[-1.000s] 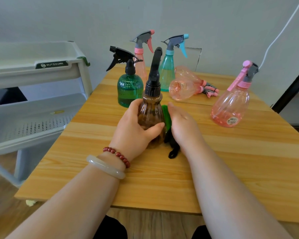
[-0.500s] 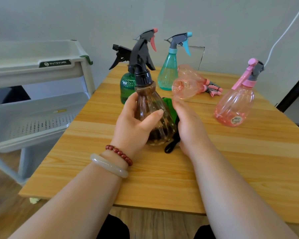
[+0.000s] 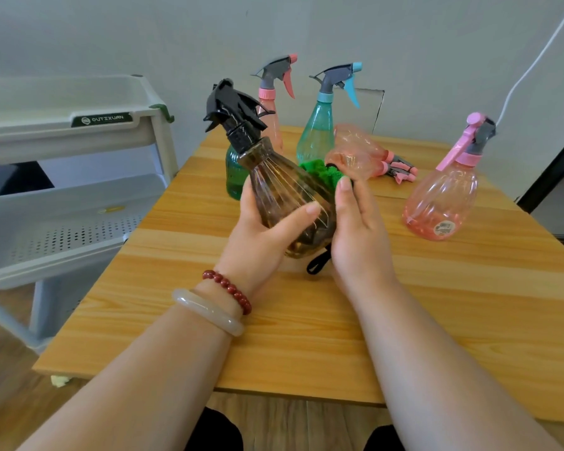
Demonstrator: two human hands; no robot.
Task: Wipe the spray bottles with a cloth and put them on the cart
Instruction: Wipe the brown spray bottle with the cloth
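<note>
My left hand (image 3: 261, 236) grips a brown spray bottle (image 3: 284, 190) with a black trigger head, lifted above the wooden table (image 3: 437, 304) and tilted to the left. My right hand (image 3: 358, 232) presses a green cloth (image 3: 323, 174) against the bottle's right side; the cloth's black loop (image 3: 316, 265) hangs below. Behind stand a green bottle (image 3: 235, 177), a tall pink bottle (image 3: 271, 92) and a teal bottle (image 3: 319, 128). Pink bottles lie on their sides (image 3: 362, 154). A round pink bottle (image 3: 443, 196) stands at the right.
A grey tiered cart (image 3: 79, 203) stands left of the table, with a perforated middle shelf and an upper tray (image 3: 62, 125). A white cable (image 3: 534, 60) runs down the wall at the right. A dark frame (image 3: 554, 170) stands by the table's right edge.
My left hand has lifted the brown bottle off the table and tilted it left. The right hand with the green cloth has followed it up along the bottle's side.
</note>
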